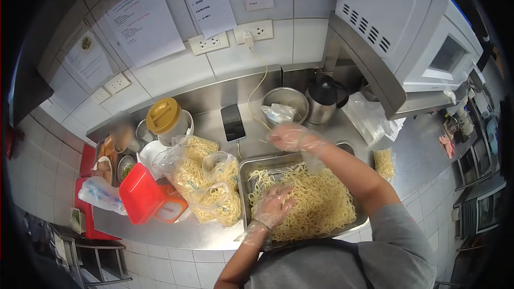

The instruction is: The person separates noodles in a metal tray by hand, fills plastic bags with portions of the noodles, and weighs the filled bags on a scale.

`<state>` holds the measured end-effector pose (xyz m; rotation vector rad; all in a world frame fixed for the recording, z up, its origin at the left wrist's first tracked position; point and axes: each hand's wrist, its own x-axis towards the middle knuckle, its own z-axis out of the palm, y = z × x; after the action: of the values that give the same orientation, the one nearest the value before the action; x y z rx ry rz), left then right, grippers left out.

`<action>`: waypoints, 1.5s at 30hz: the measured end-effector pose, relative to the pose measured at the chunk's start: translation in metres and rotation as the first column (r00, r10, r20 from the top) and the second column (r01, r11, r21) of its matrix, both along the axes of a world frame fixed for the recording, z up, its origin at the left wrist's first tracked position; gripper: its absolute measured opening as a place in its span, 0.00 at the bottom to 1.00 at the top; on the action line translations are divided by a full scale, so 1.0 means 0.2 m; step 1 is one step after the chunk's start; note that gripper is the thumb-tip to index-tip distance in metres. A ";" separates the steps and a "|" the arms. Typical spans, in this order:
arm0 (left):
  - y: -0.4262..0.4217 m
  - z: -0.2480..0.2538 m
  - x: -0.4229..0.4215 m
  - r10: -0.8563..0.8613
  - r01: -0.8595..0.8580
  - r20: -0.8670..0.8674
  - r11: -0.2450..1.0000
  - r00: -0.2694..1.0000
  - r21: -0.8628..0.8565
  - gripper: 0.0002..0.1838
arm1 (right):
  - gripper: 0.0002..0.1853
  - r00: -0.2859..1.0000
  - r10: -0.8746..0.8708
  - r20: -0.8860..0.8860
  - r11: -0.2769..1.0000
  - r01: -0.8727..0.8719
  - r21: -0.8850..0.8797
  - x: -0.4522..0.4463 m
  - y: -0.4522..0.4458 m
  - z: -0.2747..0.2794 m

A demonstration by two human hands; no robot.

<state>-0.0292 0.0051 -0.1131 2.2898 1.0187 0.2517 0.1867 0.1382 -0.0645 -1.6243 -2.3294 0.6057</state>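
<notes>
A large metal tray point(244, 182) on the counter holds a wide heap of yellow noodles point(316, 203). My left hand point(274, 206), in a clear plastic glove, rests on the left part of the heap with its fingers apart. Above the tray's far edge is my right hand point(289, 138), also gloved in clear plastic. Its fingers are bent together, and whatever may be in them is too small to make out. To the left of the tray lie several clear bags of noodles point(217, 203).
An orange scale point(172, 207) and red plastic tray point(140, 192) stand left. Behind are a gold-lidded jug point(163, 116), a phone point(232, 123) on a cable, a metal bowl point(292, 96) and a thermos jug point(323, 99). A microwave point(412, 27) sits on a shelf; another noodle bag point(384, 165) lies right.
</notes>
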 end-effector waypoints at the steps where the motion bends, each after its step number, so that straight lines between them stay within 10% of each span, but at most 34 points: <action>1: -0.01 0.02 0.00 0.011 -0.011 0.025 1.000 1.000 -0.015 0.25 | 0.12 1.000 -0.026 0.013 0.999 0.025 0.032 -0.09 0.05 -0.02; 6: -0.06 0.03 -0.03 0.073 -0.071 0.103 0.997 0.992 -0.023 0.23 | 0.13 0.945 -0.103 0.312 0.994 0.083 0.074 -0.29 0.42 -0.57; 13: -0.04 -0.08 -0.04 0.124 -0.122 0.165 0.992 0.978 -0.024 0.24 | 0.10 0.959 -0.020 0.284 0.999 0.009 0.042 -0.23 0.34 -0.37; 15: -0.07 -0.01 -0.07 0.230 -0.241 0.199 0.970 0.953 0.037 0.29 | 0.12 0.929 -0.248 -0.275 0.966 0.214 -0.146 -0.15 0.15 -0.12; 20: -0.10 0.01 -0.12 0.311 -0.316 0.204 0.949 0.928 -0.012 0.48 | 0.20 0.922 -0.138 -0.362 0.866 -0.064 -0.495 0.14 -0.26 0.10; 24: -0.09 0.02 -0.04 0.327 -0.329 0.074 0.944 0.942 0.007 0.50 | 0.31 0.987 -0.137 0.089 0.990 0.138 -0.010 0.14 -0.58 -0.23; 28: 0.08 0.01 0.02 0.323 -0.261 0.194 0.921 0.926 -0.289 0.45 | 0.36 0.900 -0.202 -0.386 0.934 0.059 -0.352 0.08 -0.61 -0.23; 31: 0.15 0.06 0.01 0.293 -0.135 0.437 0.924 0.850 -0.358 0.40 | 0.37 0.908 -0.221 -0.357 0.913 0.065 -0.402 0.11 -0.59 0.05; 33: 0.20 0.12 0.00 0.255 -0.015 0.608 0.928 0.752 -0.371 0.41 | 0.31 0.893 -0.235 -0.384 0.963 0.268 0.033 0.15 -0.66 0.18; 36: 0.25 0.31 -0.02 0.181 0.048 0.494 0.908 0.851 -0.417 0.43 | 0.27 0.877 -0.102 -0.469 0.990 0.137 0.041 0.19 -0.67 0.56; 41: 0.24 0.42 -0.09 0.015 -0.016 0.061 1.000 0.998 0.017 0.45 | 0.26 0.991 -0.047 -0.126 0.976 0.073 0.207 0.15 -0.73 0.67; 45: 0.20 0.43 -0.18 0.065 -0.061 0.075 0.996 0.995 -0.058 0.41 | 0.25 0.984 -0.139 -0.108 0.974 0.116 -0.196 0.15 -0.76 0.64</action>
<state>-0.0654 0.0445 -0.0274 2.1830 1.0467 0.3308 0.2169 -0.0134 0.0638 -1.7485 -2.1172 0.8944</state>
